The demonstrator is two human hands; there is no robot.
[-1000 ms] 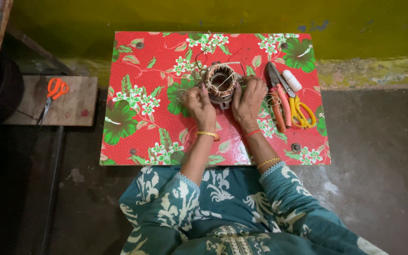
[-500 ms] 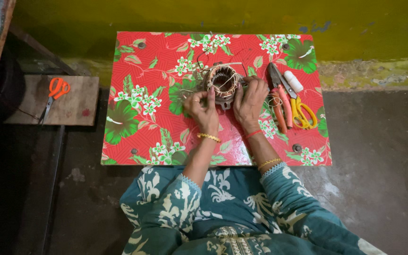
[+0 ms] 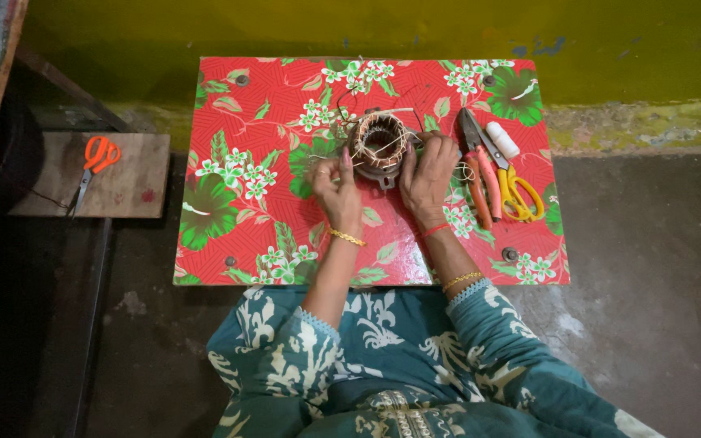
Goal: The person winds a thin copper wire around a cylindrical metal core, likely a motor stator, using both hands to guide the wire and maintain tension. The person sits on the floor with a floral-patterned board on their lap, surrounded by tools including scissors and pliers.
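Resting on the red flowered table (image 3: 253, 122), the round wire coil (image 3: 380, 144) sits between both hands: the left hand (image 3: 336, 188) pinches thin wire at its side, the right hand (image 3: 427, 174) grips its edge. Pliers (image 3: 480, 174) and yellow scissors (image 3: 519, 193) lie just beside the right hand.

Small home workshop — low table (image 3: 245, 186) under floral oilcloth, bare concrete floor (image 3: 651, 284), pliers (image 3: 480, 174), scissors (image 3: 521, 191), copper-wound motor stator (image 3: 379, 142).

Floral table (image 3: 253, 186) — coil (image 3: 379, 146); pliers (image 3: 480, 170); scissors (image 3: 521, 195)
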